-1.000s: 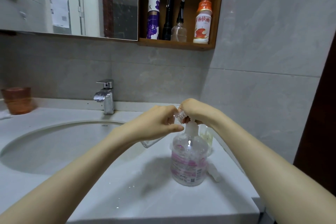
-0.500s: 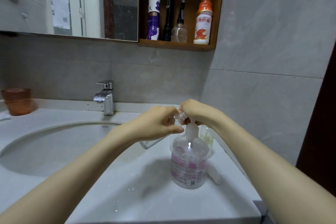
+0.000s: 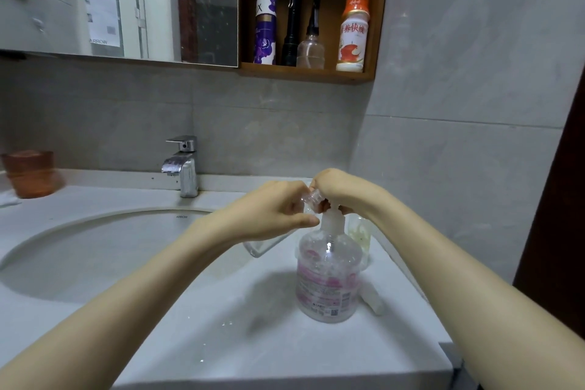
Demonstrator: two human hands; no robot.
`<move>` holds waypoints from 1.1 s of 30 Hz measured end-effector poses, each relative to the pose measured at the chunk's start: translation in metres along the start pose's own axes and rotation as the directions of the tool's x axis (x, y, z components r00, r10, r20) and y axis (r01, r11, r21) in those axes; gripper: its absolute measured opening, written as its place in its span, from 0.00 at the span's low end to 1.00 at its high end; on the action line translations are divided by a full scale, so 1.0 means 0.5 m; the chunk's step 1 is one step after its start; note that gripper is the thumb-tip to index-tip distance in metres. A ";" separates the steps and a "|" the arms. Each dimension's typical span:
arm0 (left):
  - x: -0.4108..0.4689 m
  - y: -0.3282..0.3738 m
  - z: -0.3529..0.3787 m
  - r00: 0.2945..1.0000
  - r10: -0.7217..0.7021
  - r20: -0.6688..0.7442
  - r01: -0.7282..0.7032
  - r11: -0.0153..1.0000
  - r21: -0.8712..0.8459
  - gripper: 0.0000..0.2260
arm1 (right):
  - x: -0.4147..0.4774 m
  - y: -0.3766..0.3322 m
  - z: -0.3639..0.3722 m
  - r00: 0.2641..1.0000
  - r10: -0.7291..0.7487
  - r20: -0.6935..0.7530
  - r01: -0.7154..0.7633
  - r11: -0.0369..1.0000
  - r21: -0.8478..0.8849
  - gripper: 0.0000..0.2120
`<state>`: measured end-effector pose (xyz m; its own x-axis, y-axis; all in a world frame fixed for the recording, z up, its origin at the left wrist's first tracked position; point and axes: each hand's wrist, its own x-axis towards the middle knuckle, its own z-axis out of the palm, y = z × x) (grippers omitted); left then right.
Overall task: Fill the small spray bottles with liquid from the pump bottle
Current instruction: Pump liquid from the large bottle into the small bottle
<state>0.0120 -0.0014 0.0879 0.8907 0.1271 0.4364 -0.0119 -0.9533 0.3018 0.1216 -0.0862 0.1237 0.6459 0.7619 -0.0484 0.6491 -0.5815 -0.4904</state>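
Both my forearms reach forward from the front edge of the table [image 3: 253, 345] and converge over the pump bottle [image 3: 329, 282]. It stands upright near the table's right edge, to the right of the basin [image 3: 95, 256].

My left hand [image 3: 272, 215] is knuckles-up with its fingers curled round a small spray bottle [image 3: 311, 199], the thumb pointing toward the pump. I hold that bottle tilted. Its open threaded neck is raised to the pump's spout and its clear base pokes out below my palm, off the table.

My right hand [image 3: 342, 190] sits on top of the pump head with the wrist bent down and the fingers folded over it. Whether the head is pushed down, I cannot tell.

A second small bottle [image 3: 359, 234], holding yellowish liquid, stands just behind the pump bottle toward the back right corner. A small white piece [image 3: 373, 301] lies on the table just right of the pump bottle's base.

At the back edge stands the faucet [image 3: 183, 165], and an orange cup [image 3: 30, 172] sits toward the back left corner. Above, a wooden shelf [image 3: 307, 74] carries four bottles and a torch-like black tube.
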 end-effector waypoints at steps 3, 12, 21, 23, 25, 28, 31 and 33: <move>0.000 0.002 -0.001 1.000 0.007 -0.006 -0.006 1.000 0.026 0.16 | -0.003 -0.004 0.000 1.000 0.008 0.010 -0.008 1.000 0.006 0.11; -0.001 -0.006 0.010 1.000 -0.001 -0.003 0.001 1.000 0.028 0.16 | 0.004 0.002 0.011 1.000 0.015 0.024 -0.016 0.999 0.029 0.12; 0.000 -0.007 0.009 1.000 0.011 -0.027 -0.011 1.000 0.018 0.15 | 0.002 -0.009 0.003 0.999 0.016 0.050 -0.015 1.000 -0.026 0.08; -0.001 -0.011 0.012 1.000 -0.003 -0.018 0.003 1.000 0.022 0.15 | 0.008 -0.012 0.007 0.997 0.031 0.069 -0.025 0.996 -0.082 0.13; -0.002 -0.011 0.012 1.000 -0.011 -0.011 0.011 1.000 0.021 0.15 | 0.009 -0.009 0.009 0.997 0.029 0.067 -0.024 0.998 -0.062 0.14; 0.000 -0.006 0.006 1.000 0.000 0.008 0.000 1.000 0.018 0.16 | 0.002 0.003 0.009 0.999 0.038 0.026 -0.039 0.998 0.049 0.11; 0.000 0.002 -0.001 1.000 0.001 0.009 -0.001 1.000 0.024 0.16 | -0.004 0.006 0.002 1.000 0.016 0.009 -0.016 0.995 0.097 0.11; 0.001 0.004 -0.004 1.000 0.006 0.006 -0.006 0.999 0.033 0.16 | -0.005 0.005 -0.001 1.000 0.019 0.007 -0.019 0.995 0.097 0.12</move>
<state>0.0116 -0.0026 0.0905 0.8934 0.1196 0.4331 -0.0025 -0.9626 0.2709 0.1217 -0.0899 0.1233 0.6549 0.7530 -0.0639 0.5944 -0.5655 -0.5718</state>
